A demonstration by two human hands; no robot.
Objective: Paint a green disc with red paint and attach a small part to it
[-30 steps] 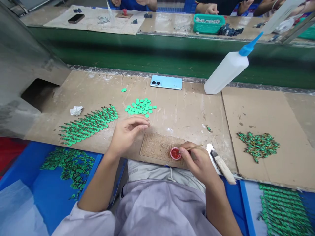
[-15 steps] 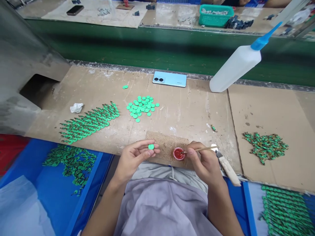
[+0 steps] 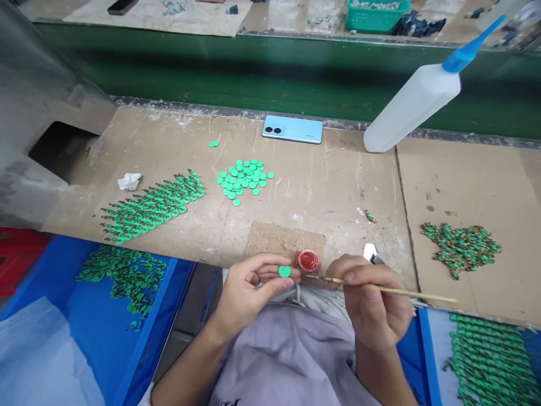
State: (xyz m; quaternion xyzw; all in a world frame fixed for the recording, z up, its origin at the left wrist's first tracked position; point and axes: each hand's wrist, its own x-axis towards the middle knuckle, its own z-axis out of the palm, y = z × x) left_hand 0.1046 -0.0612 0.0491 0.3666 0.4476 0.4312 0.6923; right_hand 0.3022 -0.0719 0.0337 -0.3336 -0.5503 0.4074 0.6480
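My left hand [image 3: 257,285] pinches a green disc [image 3: 284,272] between thumb and fingers, just below a small cup of red liquid [image 3: 309,260]. That cup rests on a brown board [image 3: 270,239] at the table's front edge. In my right hand [image 3: 376,299] is a thin wooden brush [image 3: 406,292], its tip pointing left, close to the disc but apart from it. Loose green discs [image 3: 245,177] lie in a cluster beyond the board. Slanted rows of green discs with small brown-green pieces [image 3: 152,208] stand to their left.
A blue phone [image 3: 292,129] and a leaning white bottle [image 3: 412,107] are at the back. A pile of small green-gold pieces [image 3: 465,248] lies right. Blue trays [image 3: 97,316] flank my lap. A crumpled tissue [image 3: 129,181] lies left; a knife is partly hidden behind my right hand.
My left hand has moved right and down with the green disc. The brush has left the red cup, and my right hand has turned and lowered. The view has shifted slightly.
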